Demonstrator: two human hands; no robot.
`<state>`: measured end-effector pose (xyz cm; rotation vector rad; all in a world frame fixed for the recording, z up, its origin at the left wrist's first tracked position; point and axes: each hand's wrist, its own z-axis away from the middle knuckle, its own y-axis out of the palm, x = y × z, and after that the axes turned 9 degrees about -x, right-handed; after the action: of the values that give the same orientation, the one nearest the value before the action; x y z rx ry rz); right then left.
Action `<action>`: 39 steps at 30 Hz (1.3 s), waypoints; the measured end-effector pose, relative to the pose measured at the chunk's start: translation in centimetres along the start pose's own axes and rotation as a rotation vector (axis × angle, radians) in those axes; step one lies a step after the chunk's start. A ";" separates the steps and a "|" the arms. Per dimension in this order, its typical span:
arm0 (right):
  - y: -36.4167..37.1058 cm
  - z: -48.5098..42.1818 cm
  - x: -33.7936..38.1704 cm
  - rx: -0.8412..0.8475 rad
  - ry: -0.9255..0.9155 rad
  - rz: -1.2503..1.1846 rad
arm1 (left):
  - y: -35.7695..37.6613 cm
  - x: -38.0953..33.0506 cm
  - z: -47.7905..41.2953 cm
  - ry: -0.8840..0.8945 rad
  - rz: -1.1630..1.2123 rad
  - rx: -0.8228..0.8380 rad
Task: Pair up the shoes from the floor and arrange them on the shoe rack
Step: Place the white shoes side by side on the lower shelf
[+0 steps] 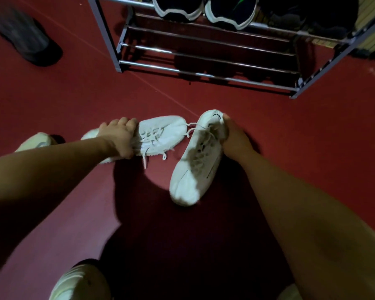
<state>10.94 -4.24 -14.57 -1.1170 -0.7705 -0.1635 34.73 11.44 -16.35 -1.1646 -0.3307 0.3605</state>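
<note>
The left hand (117, 137) grips the collar of a white knit sneaker (165, 133) with loose laces, and the right hand (234, 139) clasps the heel end of a smoother white sneaker (193, 169). Both shoes are at the middle of the smooth red floor (74, 94), near the chrome-barred shoe rack (204, 70) at its far edge.

Head camera looks steeply down, close over the floor (52, 100).

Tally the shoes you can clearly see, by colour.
White: 4 (knit shoe in left hand, black-trimmed shoe in right hand, far-left shoe, bottom-edge shoe)
Black, white-soled, on rack: 2 (left rack shoe, right rack shoe)
Dark grey: 1 (floor shoe)
Total: 7
Blurred dark shapes at the rack's right not counted.
</note>
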 end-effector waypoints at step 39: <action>5.9 4.2 -1.2 -0.093 0.158 0.176 | 4.3 -9.7 4.6 -0.268 0.509 -0.117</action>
<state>10.95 1.74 -18.87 -1.2382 -0.5253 -0.1379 23.59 12.48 -19.30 -1.3118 -0.2862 0.9588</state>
